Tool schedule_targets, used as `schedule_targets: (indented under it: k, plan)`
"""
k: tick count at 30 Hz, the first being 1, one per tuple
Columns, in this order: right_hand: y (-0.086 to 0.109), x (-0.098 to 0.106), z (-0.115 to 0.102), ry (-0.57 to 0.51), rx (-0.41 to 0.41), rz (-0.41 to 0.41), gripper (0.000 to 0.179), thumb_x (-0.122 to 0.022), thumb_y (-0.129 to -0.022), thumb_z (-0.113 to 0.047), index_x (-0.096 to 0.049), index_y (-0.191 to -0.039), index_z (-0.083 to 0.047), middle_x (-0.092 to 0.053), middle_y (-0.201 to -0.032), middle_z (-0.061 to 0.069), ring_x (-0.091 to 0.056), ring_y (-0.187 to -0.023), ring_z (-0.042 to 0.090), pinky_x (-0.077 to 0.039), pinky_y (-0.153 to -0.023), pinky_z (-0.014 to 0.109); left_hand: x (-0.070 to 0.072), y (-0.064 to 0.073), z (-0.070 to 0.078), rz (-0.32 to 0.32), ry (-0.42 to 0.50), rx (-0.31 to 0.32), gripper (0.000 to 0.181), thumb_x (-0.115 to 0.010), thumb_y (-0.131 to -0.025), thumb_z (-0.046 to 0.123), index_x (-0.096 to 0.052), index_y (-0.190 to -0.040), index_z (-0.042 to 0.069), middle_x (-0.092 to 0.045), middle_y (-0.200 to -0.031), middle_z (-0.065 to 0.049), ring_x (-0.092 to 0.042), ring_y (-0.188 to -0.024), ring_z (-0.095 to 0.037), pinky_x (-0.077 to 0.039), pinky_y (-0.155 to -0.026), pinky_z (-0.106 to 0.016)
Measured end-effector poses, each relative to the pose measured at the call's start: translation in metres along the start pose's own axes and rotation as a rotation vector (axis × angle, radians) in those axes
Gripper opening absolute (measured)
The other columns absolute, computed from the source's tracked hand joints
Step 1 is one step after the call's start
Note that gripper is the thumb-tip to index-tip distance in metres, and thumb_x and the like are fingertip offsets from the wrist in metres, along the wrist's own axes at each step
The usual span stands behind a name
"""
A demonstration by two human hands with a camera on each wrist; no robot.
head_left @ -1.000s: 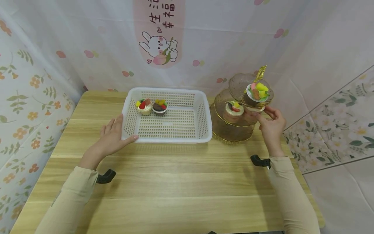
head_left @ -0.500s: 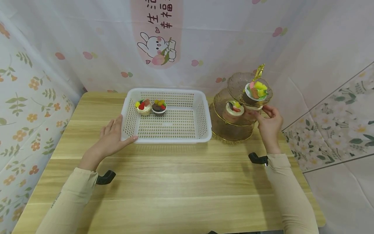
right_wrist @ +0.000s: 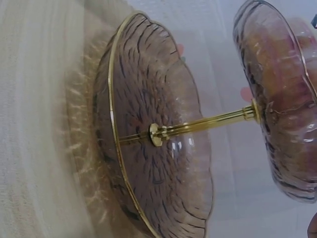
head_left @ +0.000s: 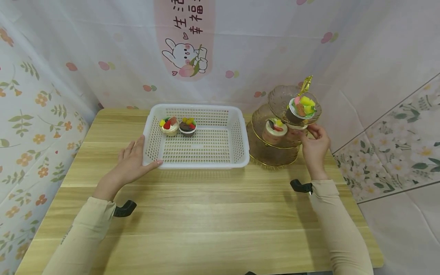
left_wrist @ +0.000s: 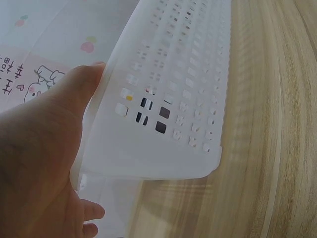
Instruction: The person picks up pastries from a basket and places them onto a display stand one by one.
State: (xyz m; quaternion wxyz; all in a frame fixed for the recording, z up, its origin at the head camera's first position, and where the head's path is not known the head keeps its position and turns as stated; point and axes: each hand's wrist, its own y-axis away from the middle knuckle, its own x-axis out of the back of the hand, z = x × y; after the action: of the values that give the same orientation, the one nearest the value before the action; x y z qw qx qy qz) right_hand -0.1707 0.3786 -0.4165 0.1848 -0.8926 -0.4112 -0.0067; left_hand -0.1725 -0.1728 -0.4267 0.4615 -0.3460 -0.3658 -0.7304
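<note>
My left hand (head_left: 128, 164) rests against the left front corner of a white perforated plastic basket (head_left: 196, 165), fingers straight along its side and thumb at the front rim. Inside the basket sit a cream cupcake (head_left: 169, 126) and a chocolate cupcake (head_left: 187, 127), both fruit-topped. On the right, my right hand (head_left: 314, 147) reaches under the top plate of a tiered glass stand (head_left: 271, 154) and pinches a pale-topped cupcake (head_left: 296, 134), mostly hidden by that plate and the fingers. Another cream-topped cupcake (head_left: 274, 130) is on the middle plate. A fruit-topped chocolate cupcake (head_left: 301, 110) stands on the top plate.
The stand's bottom plate (right_wrist: 158, 163) carries a gold post (right_wrist: 208, 124) up to the middle plate (right_wrist: 282, 119). A gold finial (head_left: 305, 85) tops the stand. A printed curtain (head_left: 233, 49) hangs behind the wooden table (head_left: 206, 221).
My right hand has shifted slightly left and closer to the stand. The left hand, basket and cupcakes stay as they were.
</note>
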Motion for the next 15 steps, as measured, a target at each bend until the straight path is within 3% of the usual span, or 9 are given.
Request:
schedule_targets:
  k: [8,15]
  plan:
    - [0.0028,-0.0018,0.0034,-0.029,0.01,0.032,0.038,-0.084,-0.078,-0.013,-0.065,-0.109,-0.002,-0.069,-0.098,-0.014,-0.045,-0.049,-0.002,-0.037,-0.049,0.012,0.0001,0.0,0.0005,-0.002,0.0,0.003,0.116,-0.052,-0.09,0.069,0.017,-0.156,0.004,-0.002,-0.165,-0.028,0.003,-0.15,-0.054,0.003,-0.114,-0.075]
    - [0.0075,-0.0029,0.004,-0.03,0.01,0.059,0.035,-0.083,-0.079,-0.016,-0.068,-0.108,-0.005,-0.07,-0.1,-0.012,-0.044,-0.04,-0.004,-0.036,-0.042,0.011,0.0001,0.0009,-0.0003,0.004,0.009,-0.001,0.117,-0.054,-0.09,0.068,0.016,-0.156,0.003,-0.002,-0.165,-0.027,0.003,-0.15,-0.055,0.003,-0.114,-0.074]
